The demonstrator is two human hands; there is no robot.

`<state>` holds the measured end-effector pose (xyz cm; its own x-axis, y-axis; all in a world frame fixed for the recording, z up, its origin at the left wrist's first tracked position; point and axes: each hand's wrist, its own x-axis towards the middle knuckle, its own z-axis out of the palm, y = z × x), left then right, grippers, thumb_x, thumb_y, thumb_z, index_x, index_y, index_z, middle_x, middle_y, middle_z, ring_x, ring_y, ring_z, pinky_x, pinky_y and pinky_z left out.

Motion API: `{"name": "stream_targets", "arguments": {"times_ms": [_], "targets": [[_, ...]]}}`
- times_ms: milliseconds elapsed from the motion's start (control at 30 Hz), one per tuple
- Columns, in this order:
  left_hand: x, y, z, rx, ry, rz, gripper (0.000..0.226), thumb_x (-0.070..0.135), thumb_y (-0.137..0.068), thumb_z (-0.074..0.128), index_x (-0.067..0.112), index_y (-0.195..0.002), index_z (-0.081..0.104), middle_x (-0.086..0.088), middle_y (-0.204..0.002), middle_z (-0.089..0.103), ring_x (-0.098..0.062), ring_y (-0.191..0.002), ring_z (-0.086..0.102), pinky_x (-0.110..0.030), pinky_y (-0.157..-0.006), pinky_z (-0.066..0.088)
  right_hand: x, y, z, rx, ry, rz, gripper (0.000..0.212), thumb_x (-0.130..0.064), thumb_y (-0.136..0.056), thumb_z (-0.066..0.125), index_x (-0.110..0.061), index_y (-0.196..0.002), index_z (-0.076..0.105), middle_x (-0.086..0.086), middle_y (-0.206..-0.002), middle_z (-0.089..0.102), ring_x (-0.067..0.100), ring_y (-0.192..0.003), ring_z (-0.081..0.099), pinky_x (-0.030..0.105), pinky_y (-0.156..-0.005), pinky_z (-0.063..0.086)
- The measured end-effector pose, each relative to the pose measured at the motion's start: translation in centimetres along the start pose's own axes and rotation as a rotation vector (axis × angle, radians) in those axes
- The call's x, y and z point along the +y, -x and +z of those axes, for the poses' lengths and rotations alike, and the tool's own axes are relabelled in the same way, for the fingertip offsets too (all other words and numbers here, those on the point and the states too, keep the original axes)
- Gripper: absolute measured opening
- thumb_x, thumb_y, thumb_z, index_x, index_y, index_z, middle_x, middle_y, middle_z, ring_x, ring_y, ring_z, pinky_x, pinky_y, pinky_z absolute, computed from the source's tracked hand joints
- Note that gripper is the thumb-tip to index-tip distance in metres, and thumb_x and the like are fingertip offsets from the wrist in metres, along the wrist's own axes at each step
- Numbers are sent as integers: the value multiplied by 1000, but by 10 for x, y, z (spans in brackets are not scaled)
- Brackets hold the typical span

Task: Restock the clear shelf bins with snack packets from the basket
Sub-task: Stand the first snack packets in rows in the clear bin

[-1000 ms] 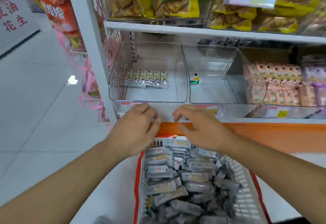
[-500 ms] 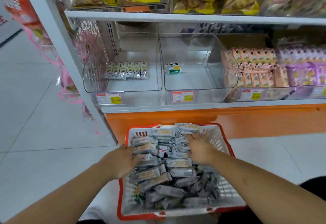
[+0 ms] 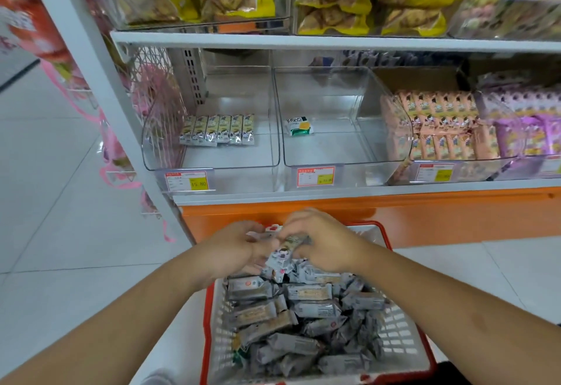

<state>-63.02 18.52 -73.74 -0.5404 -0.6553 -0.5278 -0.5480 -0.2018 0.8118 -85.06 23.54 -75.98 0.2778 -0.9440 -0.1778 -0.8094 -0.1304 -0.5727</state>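
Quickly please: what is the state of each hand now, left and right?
Left hand: fingers curled round grey snack packets above the basket.
Right hand: pinching the same packets.

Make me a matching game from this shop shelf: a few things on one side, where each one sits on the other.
Things:
1. row of six packets
2. green-and-white packet
3. peach packets
4. grey packets

Places:
A. red-rimmed basket
B. leftmost clear bin
C. third bin from the left
D. second bin from the left

Pairs: 1-B, 2-D, 3-C, 4-A
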Motion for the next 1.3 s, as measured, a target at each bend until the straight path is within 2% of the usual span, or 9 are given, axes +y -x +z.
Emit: {"name": "stream_targets", "arguments": {"times_ms": [133,267,400,567,700,833,933,1067,1300], "targets": [[19,11,-9,-22,73,115,41,24,-89,81,37,-124,63,10,-114,76,-6,-106,71,-21,-76,53,-46,-2,-26,46,1,-124,53,-3,-88,75,-26,-135,68,-14,-135,56,9,-130,42,28,-115,32],[30,21,-20,154,242,191,61,22,-87,83,51,-133,55,5,-114,75,-10,-101,74,-37,-90,57,-63,5,-40,98,-142,13,89,-33,-89,81,-39,-159,27,-25,-159,11,4,-151,17,29,-123,25],[42,32,-19,222,265,294,66,26,-89,82,58,-137,50,3,-113,71,-6,-95,74,-31,-87,56,-77,6,-41,127,-238,50,106,-42,-81,88,-45,-159,17,-30,-153,18,-2,-144,29,24,-115,31],[50,37,-26,173,148,317,75,26,-84,86,53,-142,47,12,-109,73,-3,-101,72,-28,-93,57,-78,-1,-39,236,-362,49,109,-41,-73,93,-51,-157,25,-27,-153,32,2,-140,45,38,-116,45],[55,37,-44,134,48,326,87,10,-78,89,47,-144,46,-3,-118,66,-10,-103,73,-32,-93,60,-74,-2,-47,217,-447,44,107,-53,-68,90,-57,-155,26,-27,-152,42,-3,-133,51,37,-114,47],[65,30,-53,202,-81,375,87,10,-76,91,45,-143,48,-6,-113,66,-14,-95,73,-37,-92,60,-76,2,-67,120,-304,57,110,-44,-80,88,-66,-154,11,-30,-159,30,-4,-141,39,32,-115,42],[82,15,-71,297,-168,420,88,22,-76,92,48,-145,45,2,-114,63,-8,-92,70,-33,-89,60,-61,1,-96,211,-151,64,91,-40,-92,77,-56,-158,16,-29,-161,26,-5,-146,29,31,-121,34],[106,-33,-106,409,-438,426,92,47,-74,90,46,-151,39,16,-116,59,-8,-110,62,-29,-92,51,-17,-10,-116,177,63,182,89,-61,-96,62,-42,-165,8,-16,-172,10,9,-158,7,39,-130,15],[115,-145,-143,395,-742,365,100,60,-71,87,25,-155,44,-10,-145,51,-30,-138,46,-38,-115,39,11,-26,-99,-14,291,287,93,-87,-89,24,-44,-163,-12,-18,-169,-2,12,-157,-7,42,-129,2]]}}
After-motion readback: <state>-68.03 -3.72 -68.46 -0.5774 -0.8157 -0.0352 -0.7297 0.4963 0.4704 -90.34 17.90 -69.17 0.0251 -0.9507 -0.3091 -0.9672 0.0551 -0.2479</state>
